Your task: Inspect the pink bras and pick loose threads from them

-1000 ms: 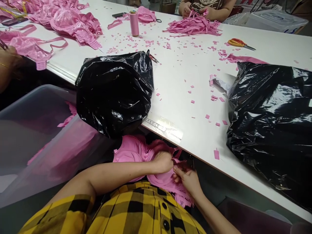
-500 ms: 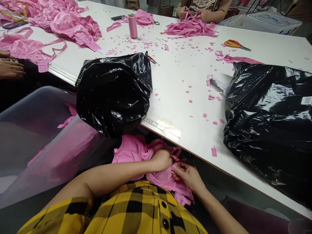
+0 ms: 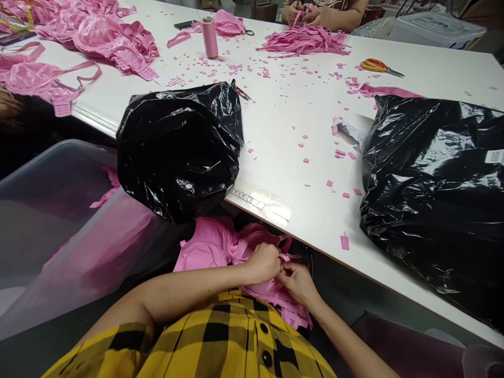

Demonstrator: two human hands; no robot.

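Note:
A pink bra (image 3: pixel 210 244) lies in my lap below the edge of the white table (image 3: pixel 283 131). My left hand (image 3: pixel 264 261) is closed on its pink fabric near a strap. My right hand (image 3: pixel 298 281) meets it from the right, fingers pinched on the same strap end. Both hands touch each other over the garment, just above my yellow checked shirt (image 3: pixel 220 341).
A black plastic bag (image 3: pixel 177 149) hangs over the table edge at left, another black bag (image 3: pixel 433 199) fills the right. A clear plastic bin (image 3: pixel 59 220) stands at my left. Pink scraps, a thread spool (image 3: pixel 210 38), scissors (image 3: pixel 378 66), bra piles; other people's hands at the far edge and left.
My right hand has moved up and left to meet my left hand on the strap. The view has shifted slightly upward.

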